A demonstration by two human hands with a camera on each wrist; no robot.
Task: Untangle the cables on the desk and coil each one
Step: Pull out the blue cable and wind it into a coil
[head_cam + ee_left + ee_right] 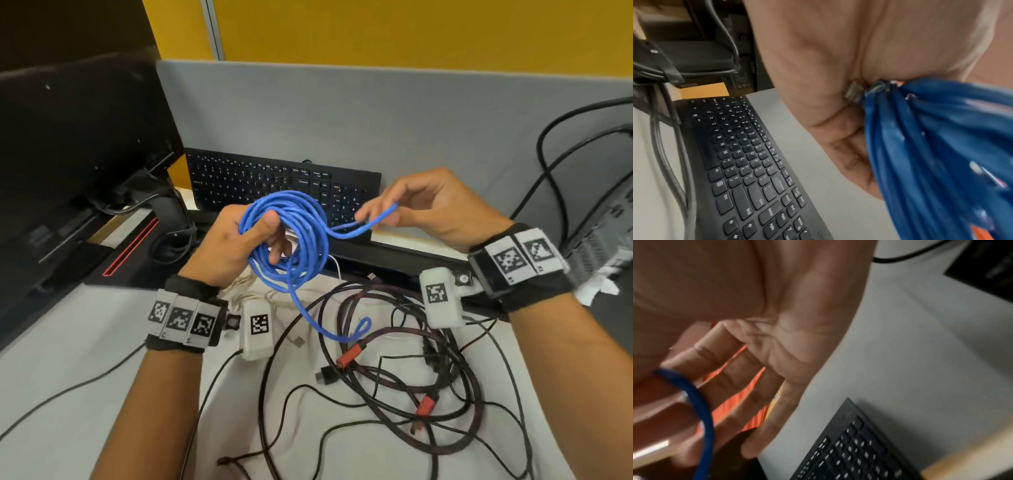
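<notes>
A blue cable is wound into several loops, and my left hand grips the bundle above the desk, thumb across the loops. In the left wrist view the blue loops bunch at my palm with a clear plug beside them. My right hand pinches a free strand of the same cable to the right of the coil; the right wrist view shows that strand crossing my fingers. A blue tail hangs down onto a tangle of black and braided cables with red plugs.
A black keyboard leans against the grey partition behind my hands. A monitor and its stand fill the left. A computer case and black leads stand at the right. A white cable lies under the coil.
</notes>
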